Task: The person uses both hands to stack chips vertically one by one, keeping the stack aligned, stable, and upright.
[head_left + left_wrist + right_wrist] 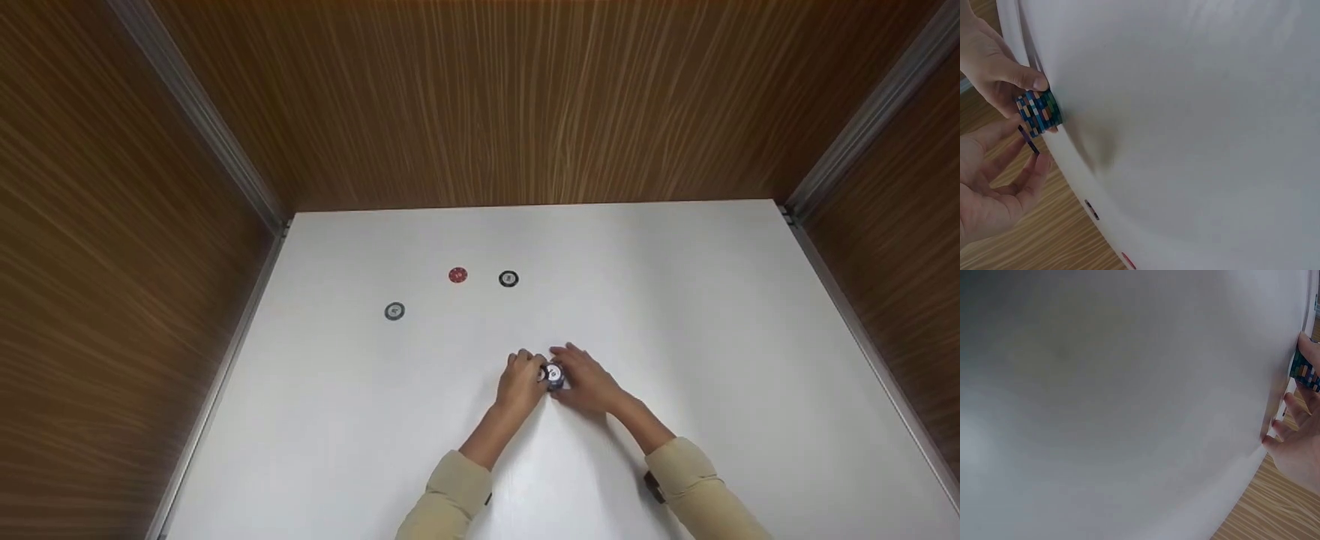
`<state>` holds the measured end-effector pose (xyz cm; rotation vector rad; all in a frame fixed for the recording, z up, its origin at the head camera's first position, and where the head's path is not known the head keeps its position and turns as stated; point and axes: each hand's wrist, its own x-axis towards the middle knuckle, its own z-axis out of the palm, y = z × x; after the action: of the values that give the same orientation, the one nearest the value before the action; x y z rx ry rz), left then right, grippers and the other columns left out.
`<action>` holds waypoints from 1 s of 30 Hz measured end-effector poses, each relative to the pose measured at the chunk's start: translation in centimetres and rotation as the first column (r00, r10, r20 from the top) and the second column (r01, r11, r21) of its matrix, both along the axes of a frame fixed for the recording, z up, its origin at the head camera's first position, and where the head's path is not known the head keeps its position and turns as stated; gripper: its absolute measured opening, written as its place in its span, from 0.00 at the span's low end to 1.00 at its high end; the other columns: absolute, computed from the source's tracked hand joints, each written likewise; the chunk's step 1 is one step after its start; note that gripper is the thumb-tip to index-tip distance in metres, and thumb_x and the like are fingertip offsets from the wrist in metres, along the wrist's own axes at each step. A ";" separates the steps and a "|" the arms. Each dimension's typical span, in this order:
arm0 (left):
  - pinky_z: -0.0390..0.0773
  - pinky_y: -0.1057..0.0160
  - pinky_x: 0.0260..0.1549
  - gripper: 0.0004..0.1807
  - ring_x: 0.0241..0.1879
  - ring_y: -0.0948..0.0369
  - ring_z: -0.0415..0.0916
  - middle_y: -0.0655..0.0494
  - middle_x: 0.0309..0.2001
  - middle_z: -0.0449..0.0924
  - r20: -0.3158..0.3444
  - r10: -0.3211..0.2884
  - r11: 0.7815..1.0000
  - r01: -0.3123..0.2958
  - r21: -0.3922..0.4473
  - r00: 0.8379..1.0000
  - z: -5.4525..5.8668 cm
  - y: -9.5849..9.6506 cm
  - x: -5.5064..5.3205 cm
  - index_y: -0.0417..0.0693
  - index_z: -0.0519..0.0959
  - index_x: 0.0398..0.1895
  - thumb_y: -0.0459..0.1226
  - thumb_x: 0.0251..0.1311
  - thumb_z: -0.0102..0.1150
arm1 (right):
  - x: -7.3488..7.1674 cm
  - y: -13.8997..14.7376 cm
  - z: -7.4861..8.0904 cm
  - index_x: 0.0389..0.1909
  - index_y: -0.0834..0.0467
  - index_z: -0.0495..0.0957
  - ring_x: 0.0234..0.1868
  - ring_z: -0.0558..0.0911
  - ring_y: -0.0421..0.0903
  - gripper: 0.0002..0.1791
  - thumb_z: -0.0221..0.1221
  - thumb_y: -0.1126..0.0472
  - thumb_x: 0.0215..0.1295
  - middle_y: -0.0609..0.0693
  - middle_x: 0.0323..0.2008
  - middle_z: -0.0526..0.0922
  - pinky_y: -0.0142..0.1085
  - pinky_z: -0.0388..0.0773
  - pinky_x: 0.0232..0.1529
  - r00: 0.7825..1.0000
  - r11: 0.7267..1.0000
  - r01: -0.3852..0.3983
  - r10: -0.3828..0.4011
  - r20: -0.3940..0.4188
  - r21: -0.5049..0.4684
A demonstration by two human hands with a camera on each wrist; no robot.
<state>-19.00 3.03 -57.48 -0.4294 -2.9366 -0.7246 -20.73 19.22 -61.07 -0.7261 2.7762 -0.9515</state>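
A short stack of poker chips stands on the white table, showing multicoloured edges in both wrist views. My right hand holds this stack between thumb and index finger, its other fingers spread on the table in the right wrist view. Just left of the stack, my left hand pinches a single dark-edged chip at its rim. That chip is tilted and close beside the stack; whether they touch I cannot tell. In the head view the left fingers hide part of the chip.
Farther back on the table lie three separate chips: a red chip, a black chip and a grey chip. Wood-grain panels with metal edging enclose the back and both sides.
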 end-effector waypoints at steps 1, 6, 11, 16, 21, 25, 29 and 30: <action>0.74 0.69 0.31 0.13 0.34 0.58 0.70 0.53 0.33 0.73 -0.002 0.002 1.000 -0.002 0.000 1.000 0.0 0.1 0.0 0.45 0.81 0.35 0.34 0.43 0.70 | 0.0 0.0 0.0 0.51 0.62 0.71 0.65 0.55 0.61 0.27 0.66 0.60 0.49 0.59 0.61 0.66 0.54 0.48 0.63 1.000 1.000 -0.002 0.002 -0.008 -0.001; 0.74 0.68 0.32 0.12 0.34 0.58 0.71 0.53 0.33 0.74 -0.023 0.011 1.000 -0.011 -0.005 1.000 -0.2 0.5 -0.1 0.45 0.81 0.33 0.34 0.43 0.69 | 0.0 0.1 0.0 0.51 0.62 0.71 0.65 0.56 0.63 0.27 0.66 0.59 0.50 0.61 0.60 0.67 0.56 0.48 0.63 1.000 1.000 -0.013 0.013 -0.024 -0.006; 0.74 0.70 0.34 0.13 0.37 0.58 0.71 0.53 0.35 0.74 -0.010 0.005 1.000 -0.005 -0.005 1.000 -0.1 1.1 0.0 0.45 0.81 0.36 0.35 0.46 0.68 | 0.0 0.2 0.0 0.55 0.61 0.69 0.66 0.54 0.61 0.29 0.65 0.58 0.51 0.60 0.61 0.66 0.54 0.47 0.64 1.000 1.000 -0.012 0.012 0.004 -0.014; 0.73 0.71 0.33 0.10 0.36 0.59 0.70 0.55 0.34 0.73 -0.028 0.000 1.000 0.000 0.001 1.000 -0.3 1.7 0.1 0.46 0.80 0.33 0.36 0.46 0.68 | 0.0 0.4 -0.1 0.59 0.63 0.66 0.65 0.55 0.63 0.32 0.64 0.60 0.52 0.61 0.60 0.66 0.55 0.48 0.63 0.999 0.999 -0.029 0.029 -0.022 -0.023; 0.73 0.71 0.32 0.09 0.35 0.59 0.70 0.55 0.34 0.74 -0.086 -0.003 1.000 0.001 -0.028 0.996 -0.6 2.1 0.2 0.48 0.80 0.31 0.36 0.45 0.69 | 0.0 0.4 -0.1 0.61 0.63 0.65 0.66 0.54 0.61 0.35 0.66 0.59 0.52 0.60 0.62 0.65 0.54 0.47 0.64 1.000 1.000 -0.014 0.014 0.002 -0.009; 0.74 0.71 0.33 0.09 0.36 0.59 0.70 0.54 0.34 0.73 -0.124 0.003 0.998 -0.011 -0.067 0.992 -0.8 2.2 0.3 0.48 0.80 0.31 0.37 0.45 0.69 | 0.0 0.3 -0.2 0.61 0.63 0.64 0.66 0.53 0.60 0.36 0.66 0.60 0.51 0.60 0.62 0.65 0.53 0.46 0.64 1.000 1.000 -0.009 0.009 0.015 0.002; 0.74 0.70 0.35 0.10 0.36 0.58 0.70 0.54 0.35 0.74 -0.154 0.011 0.994 -0.028 -0.107 0.988 -0.9 2.4 0.4 0.49 0.79 0.32 0.39 0.45 0.68 | 0.0 0.4 -0.2 0.61 0.63 0.65 0.66 0.54 0.61 0.35 0.66 0.61 0.52 0.60 0.62 0.65 0.54 0.47 0.64 1.000 1.000 -0.019 0.019 -0.003 -0.011; 0.74 0.69 0.35 0.10 0.37 0.58 0.71 0.53 0.35 0.74 -0.163 0.009 0.993 -0.028 -0.116 0.987 -1.0 2.5 0.3 0.49 0.80 0.32 0.39 0.46 0.68 | 0.0 0.4 -0.2 0.61 0.63 0.65 0.66 0.54 0.61 0.34 0.66 0.61 0.52 0.60 0.61 0.65 0.55 0.47 0.64 1.000 1.000 -0.021 0.021 -0.009 -0.014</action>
<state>-18.66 5.51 -58.46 -0.4467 -2.8347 -0.4896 -20.75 19.61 -61.24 -0.7621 2.7659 -0.9673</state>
